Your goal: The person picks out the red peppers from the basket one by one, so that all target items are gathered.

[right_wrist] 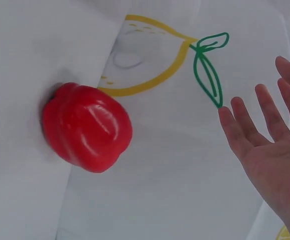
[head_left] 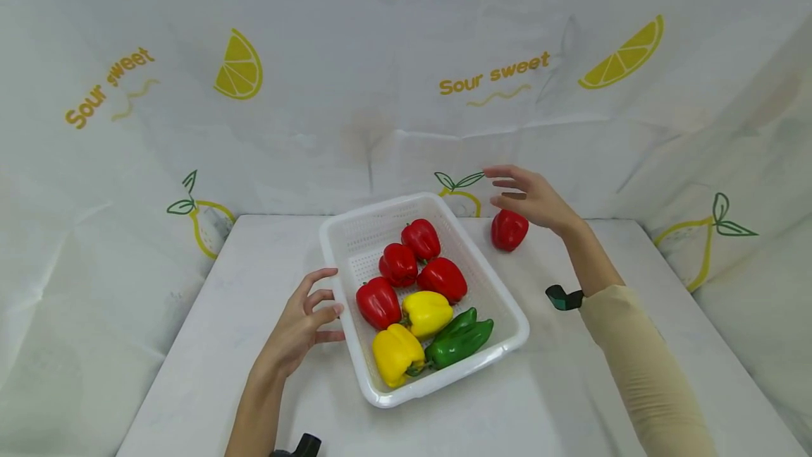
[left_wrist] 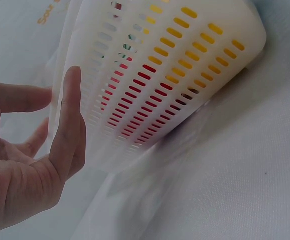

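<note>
A white plastic basket (head_left: 347, 231) stands at an angle on the table. In it lie several red bell peppers (head_left: 442, 279), two yellow bell peppers (head_left: 397, 355) and long green peppers (head_left: 459, 344). My left hand (head_left: 298, 326) holds the basket's left rim; in the left wrist view its fingers (left_wrist: 71, 107) lie along the outside of the slotted wall. One more red bell pepper (head_left: 509, 231) sits on the table behind and right of the basket. Just above it hovers my right hand (head_left: 533, 196), holding nothing. The right wrist view shows its fingers spread, apart from that pepper (right_wrist: 87, 127).
A white cloth wall (head_left: 317, 147) with printed lemons rises right behind the table's back edge and along both sides. The white tabletop (head_left: 558, 386) extends around the basket. Dark cameras are strapped to both wrists.
</note>
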`<state>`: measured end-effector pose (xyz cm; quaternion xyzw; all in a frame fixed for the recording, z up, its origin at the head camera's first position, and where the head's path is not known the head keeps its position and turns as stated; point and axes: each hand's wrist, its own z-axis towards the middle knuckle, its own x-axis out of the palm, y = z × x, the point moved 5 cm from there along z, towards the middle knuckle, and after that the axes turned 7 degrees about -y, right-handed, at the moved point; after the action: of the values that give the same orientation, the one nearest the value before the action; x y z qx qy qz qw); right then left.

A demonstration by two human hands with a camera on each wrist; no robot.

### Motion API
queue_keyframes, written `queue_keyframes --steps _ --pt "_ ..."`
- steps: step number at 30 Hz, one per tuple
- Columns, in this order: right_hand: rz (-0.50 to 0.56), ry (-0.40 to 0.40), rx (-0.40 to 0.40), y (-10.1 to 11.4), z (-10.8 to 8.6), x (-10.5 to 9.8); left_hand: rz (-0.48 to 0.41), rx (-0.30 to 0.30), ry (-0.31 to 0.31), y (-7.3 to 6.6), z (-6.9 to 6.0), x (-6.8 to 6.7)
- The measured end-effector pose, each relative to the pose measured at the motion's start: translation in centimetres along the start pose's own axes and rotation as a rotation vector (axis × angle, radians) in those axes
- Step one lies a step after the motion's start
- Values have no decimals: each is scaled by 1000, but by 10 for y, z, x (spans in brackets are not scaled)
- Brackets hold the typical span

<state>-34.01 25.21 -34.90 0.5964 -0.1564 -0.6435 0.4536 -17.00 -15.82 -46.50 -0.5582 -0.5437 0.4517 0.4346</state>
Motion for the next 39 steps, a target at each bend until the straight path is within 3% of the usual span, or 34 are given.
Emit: queue_keyframes --steps 9,15,30,39 --pt "12 21 -134 42 10 11 -1 1 -2 0 0 0" --pt "34 51 -179 58 15 24 1 -5 -8 0 -1 0" --pt "70 189 -186 96 28 69 4 -4 -8 0 -1 1" --pt "132 341 -126 88 38 102 5 -5 -8 1 -1 0"
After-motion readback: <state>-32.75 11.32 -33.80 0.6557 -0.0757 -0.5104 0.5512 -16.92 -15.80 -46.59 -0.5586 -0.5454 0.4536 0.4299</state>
